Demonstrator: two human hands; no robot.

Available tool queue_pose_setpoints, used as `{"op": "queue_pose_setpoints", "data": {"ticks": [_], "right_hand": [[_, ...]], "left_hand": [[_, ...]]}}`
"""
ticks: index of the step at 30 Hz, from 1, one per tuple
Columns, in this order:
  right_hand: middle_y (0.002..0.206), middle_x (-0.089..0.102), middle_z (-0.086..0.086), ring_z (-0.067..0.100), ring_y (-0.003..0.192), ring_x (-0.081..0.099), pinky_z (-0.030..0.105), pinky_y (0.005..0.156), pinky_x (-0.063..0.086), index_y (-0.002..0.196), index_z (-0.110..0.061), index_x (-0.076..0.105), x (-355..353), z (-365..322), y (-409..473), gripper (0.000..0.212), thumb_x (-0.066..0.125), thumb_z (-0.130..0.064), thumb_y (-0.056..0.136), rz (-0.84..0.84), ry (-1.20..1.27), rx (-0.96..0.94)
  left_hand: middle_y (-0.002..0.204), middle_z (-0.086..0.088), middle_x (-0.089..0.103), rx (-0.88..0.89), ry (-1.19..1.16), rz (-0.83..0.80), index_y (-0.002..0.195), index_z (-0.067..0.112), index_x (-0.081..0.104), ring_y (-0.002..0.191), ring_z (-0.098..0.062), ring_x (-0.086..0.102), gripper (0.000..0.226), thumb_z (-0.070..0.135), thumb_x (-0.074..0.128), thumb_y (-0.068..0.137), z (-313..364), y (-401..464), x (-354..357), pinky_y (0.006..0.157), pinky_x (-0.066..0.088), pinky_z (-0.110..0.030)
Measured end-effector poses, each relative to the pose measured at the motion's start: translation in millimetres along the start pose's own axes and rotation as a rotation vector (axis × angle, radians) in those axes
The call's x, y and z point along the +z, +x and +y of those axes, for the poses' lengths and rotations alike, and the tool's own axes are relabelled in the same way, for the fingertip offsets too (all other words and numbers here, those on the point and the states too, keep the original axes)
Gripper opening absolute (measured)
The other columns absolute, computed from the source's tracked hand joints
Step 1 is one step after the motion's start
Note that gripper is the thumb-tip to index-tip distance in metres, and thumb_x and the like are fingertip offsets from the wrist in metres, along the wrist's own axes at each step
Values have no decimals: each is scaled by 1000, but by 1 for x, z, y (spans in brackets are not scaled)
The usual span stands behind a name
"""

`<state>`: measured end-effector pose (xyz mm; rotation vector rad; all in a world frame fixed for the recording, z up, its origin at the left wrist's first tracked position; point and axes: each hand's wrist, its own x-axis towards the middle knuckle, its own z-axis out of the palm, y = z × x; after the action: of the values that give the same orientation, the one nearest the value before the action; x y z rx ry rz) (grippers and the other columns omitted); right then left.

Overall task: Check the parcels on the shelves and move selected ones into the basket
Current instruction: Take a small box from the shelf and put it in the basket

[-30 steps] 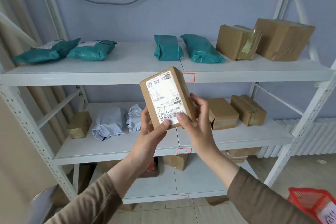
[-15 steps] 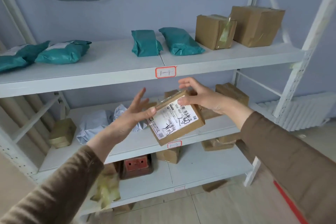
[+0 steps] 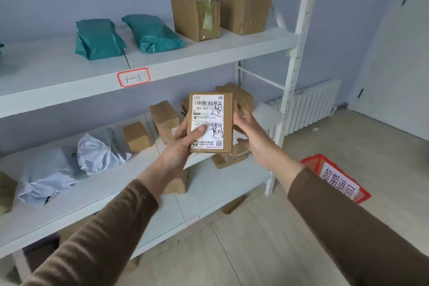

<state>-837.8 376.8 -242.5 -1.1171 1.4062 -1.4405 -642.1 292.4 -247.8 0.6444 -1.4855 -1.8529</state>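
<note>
A small brown cardboard parcel (image 3: pixel 228 123) with a white shipping label and black handwriting stands upright in front of the middle shelf. My left hand (image 3: pixel 180 146) grips its left edge, thumb pressed on the label. My right hand (image 3: pixel 251 133) is just to the right of the parcel with fingers spread, at or just off its right edge. A red plastic basket (image 3: pixel 312 162) with a white sign sits on the floor at the right, partly hidden by my right sleeve.
The white metal shelf unit (image 3: pixel 69 81) holds teal bags (image 3: pixel 98 38) and two brown boxes (image 3: pixel 242 7) on top. Grey bags (image 3: pixel 99 150) and small boxes (image 3: pixel 163 119) lie on the middle shelf. A white radiator (image 3: pixel 311 104) stands behind the right post.
The parcel has turned from tilted to upright, label facing me. My left hand now grips it, while my right hand has let go and opened beside it. The view has swung right, showing the basket.
</note>
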Motion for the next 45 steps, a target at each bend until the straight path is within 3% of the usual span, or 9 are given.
{"op": "queue_pose_setpoints", "data": {"ticks": [5, 11, 15, 19, 24, 27, 31, 37, 45], "right_hand": [[149, 59, -12, 14, 130, 63, 50, 110, 49, 157, -49, 28, -34, 42, -22, 80, 72, -51, 90, 120, 137, 47], [145, 62, -1, 16, 122, 68, 29, 88, 61, 154, -33, 37, -84, 64, -26, 67, 70, -33, 96, 321, 247, 81], [140, 66, 4, 22, 119, 70, 46, 100, 58, 148, -24, 40, -116, 82, -20, 65, 74, -32, 93, 470, 270, 129], [127, 73, 2, 10, 101, 77, 25, 75, 62, 139, -22, 46, -149, 99, -21, 47, 69, -26, 98, 582, 298, 163], [123, 76, 1, 23, 113, 74, 48, 105, 54, 138, -28, 49, -211, 123, -35, 47, 71, -28, 97, 687, 359, 227], [122, 77, 3, 24, 110, 75, 47, 102, 56, 130, -31, 54, -259, 132, -44, 40, 73, -28, 94, 754, 386, 251], [127, 74, 7, 22, 105, 76, 34, 81, 61, 137, -26, 53, -338, 149, -57, 44, 70, -27, 96, 807, 405, 277], [126, 73, 7, 9, 91, 77, 26, 72, 62, 140, -22, 54, -446, 177, -66, 42, 64, -30, 100, 831, 400, 347], [121, 77, 2, 21, 112, 73, 36, 88, 56, 142, -25, 56, -553, 221, -10, 45, 65, -35, 99, 780, 412, 453]], "left_hand": [[133, -7, 72, -34, -10, -42, 147, 23, 54, 115, -24, 72, 51, 18, 67, 98, -31, 32, 58, 93, 59, -36], [132, -5, 73, -139, -4, -107, 154, 28, 43, 121, -28, 70, 68, 30, 76, 94, -69, 75, 95, 109, 50, -50], [128, -1, 75, -203, -3, -176, 152, 32, 43, 117, -23, 72, 66, 31, 75, 94, -94, 109, 116, 102, 53, -41], [130, 0, 74, -261, -4, -269, 146, 33, 48, 116, -20, 73, 55, 28, 72, 96, -122, 142, 143, 102, 54, -37], [125, 3, 76, -376, -9, -342, 153, 30, 42, 114, -19, 73, 62, 24, 70, 98, -174, 178, 201, 114, 48, -45], [129, 2, 74, -437, -3, -391, 154, 35, 41, 118, -21, 71, 65, 26, 72, 96, -204, 201, 244, 116, 45, -47], [137, 4, 70, -480, 51, -437, 154, 41, 41, 124, -22, 67, 67, 30, 72, 96, -241, 234, 314, 102, 50, -38], [129, 12, 73, -552, 60, -438, 149, 50, 41, 106, -7, 72, 64, 23, 69, 98, -288, 267, 407, 90, 50, -38], [139, 6, 66, -646, -16, -335, 147, 47, 41, 119, -16, 66, 70, 17, 74, 93, -346, 345, 463, 81, 53, -35]]}}
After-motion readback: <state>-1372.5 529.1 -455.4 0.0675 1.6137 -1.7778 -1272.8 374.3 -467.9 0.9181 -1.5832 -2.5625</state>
